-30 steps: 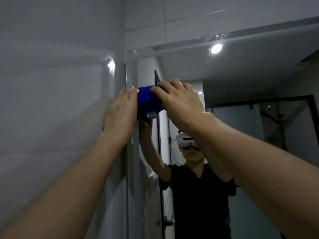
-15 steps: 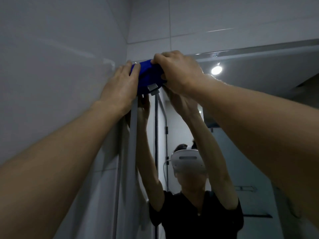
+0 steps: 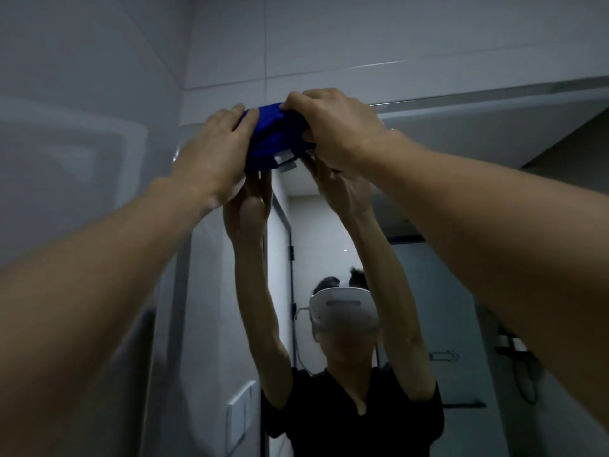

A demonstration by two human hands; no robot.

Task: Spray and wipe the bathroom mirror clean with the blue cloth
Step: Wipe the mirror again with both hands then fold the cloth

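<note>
The blue cloth (image 3: 275, 140) is bunched against the top left corner of the bathroom mirror (image 3: 461, 225), a white tag hanging from its lower edge. My left hand (image 3: 214, 153) presses on the cloth's left side with fairly straight fingers. My right hand (image 3: 333, 127) grips the cloth's right side, fingers curled over its top. Both arms reach up high. The mirror shows a person in a black shirt with a white headset and raised arms. No spray bottle is in view.
A white tiled wall (image 3: 82, 127) stands close on the left, meeting the mirror's edge. More white tiles (image 3: 362, 37) run above the mirror's top rim. A wall switch plate (image 3: 239, 417) and a shower fitting (image 3: 520, 364) appear in the reflection.
Both hands have carried the cloth up the mirror's left edge to the top corner. The view has tilted upward with them.
</note>
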